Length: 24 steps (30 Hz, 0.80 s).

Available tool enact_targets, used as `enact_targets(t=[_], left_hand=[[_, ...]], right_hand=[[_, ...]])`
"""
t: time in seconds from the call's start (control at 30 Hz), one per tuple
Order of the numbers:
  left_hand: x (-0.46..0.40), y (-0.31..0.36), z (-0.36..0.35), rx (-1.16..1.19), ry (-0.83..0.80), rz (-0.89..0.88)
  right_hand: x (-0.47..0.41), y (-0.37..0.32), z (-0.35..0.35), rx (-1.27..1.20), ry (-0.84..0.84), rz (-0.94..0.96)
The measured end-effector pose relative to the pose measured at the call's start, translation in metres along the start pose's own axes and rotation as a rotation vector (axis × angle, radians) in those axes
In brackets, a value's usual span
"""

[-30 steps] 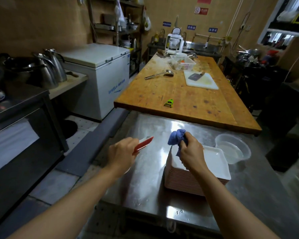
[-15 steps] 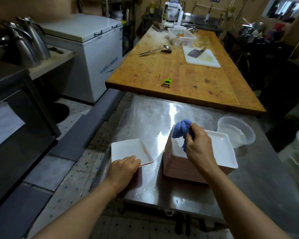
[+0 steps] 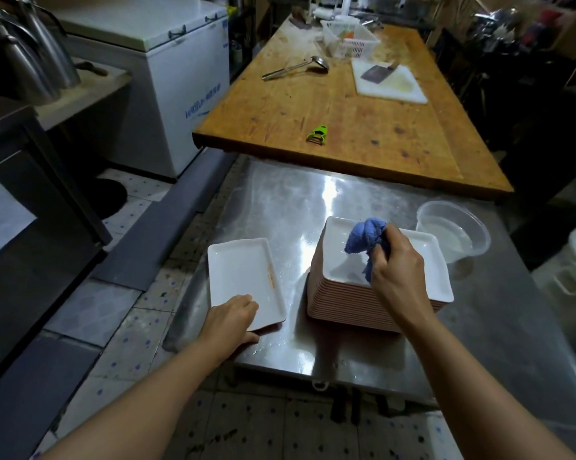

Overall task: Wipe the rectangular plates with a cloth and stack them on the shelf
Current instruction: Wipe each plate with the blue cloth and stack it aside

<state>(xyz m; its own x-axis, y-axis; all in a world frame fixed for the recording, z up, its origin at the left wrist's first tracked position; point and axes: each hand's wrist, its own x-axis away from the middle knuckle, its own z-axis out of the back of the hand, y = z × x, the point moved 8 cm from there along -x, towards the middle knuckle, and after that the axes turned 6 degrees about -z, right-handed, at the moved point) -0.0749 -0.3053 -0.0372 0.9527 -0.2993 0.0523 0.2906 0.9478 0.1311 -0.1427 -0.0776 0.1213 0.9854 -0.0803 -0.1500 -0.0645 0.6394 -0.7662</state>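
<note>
Stretching far away is a long wooden counter (image 3: 363, 111), and close to us sits a shiny metal counter (image 3: 280, 207) under the hands. On the left stands a white chest freezer (image 3: 167, 61) with blue writing on its front, too blurry to read. Silver kettles (image 3: 31, 54) stand at the far left.

On the metal counter, near the right, is a tall stack of rectangular plates (image 3: 346, 303), white on top with pink edges. Just left of it lies one single plate (image 3: 240, 277), flat, with an orange smear along its right side. A clear plastic bowl (image 3: 456, 234) sits to the right of the stack.

The left hand (image 3: 228, 318) holds the near corner of the single plate, fingers curled over its rim. The right hand (image 3: 396, 267) squeezes a bunched blue cloth (image 3: 363, 239) over the top plate of the stack.

On the wooden counter lie a white cutting board (image 3: 399, 88), a white basket (image 3: 349, 39), a metal ladle (image 3: 296, 69) and a small green peeler (image 3: 318, 134).
</note>
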Motion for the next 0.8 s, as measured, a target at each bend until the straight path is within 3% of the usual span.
enact_targets(t=[0.2,0.37,0.57,0.63,0.7,0.8], left_hand=[[-0.001,0.000,-0.001,0.003,-0.131,0.089],[-0.019,0.012,0.050,0.351,0.080,0.308],[-0.065,0.043,0.092,0.806,0.230,0.406],[-0.076,0.048,0.090,0.870,0.214,0.439],[-0.083,0.051,0.085,0.929,0.201,0.463],[-0.090,0.049,0.082,0.945,0.199,0.485]], right_hand=[[0.000,0.006,0.012,0.006,0.024,-0.017],[0.000,0.002,0.019,0.009,-0.001,-0.054],[0.007,-0.012,-0.005,0.033,-0.137,0.108],[0.012,-0.003,-0.028,0.284,-0.244,0.137],[0.014,0.014,-0.037,0.567,-0.239,0.097],[0.016,-0.001,-0.040,0.572,-0.167,0.241]])
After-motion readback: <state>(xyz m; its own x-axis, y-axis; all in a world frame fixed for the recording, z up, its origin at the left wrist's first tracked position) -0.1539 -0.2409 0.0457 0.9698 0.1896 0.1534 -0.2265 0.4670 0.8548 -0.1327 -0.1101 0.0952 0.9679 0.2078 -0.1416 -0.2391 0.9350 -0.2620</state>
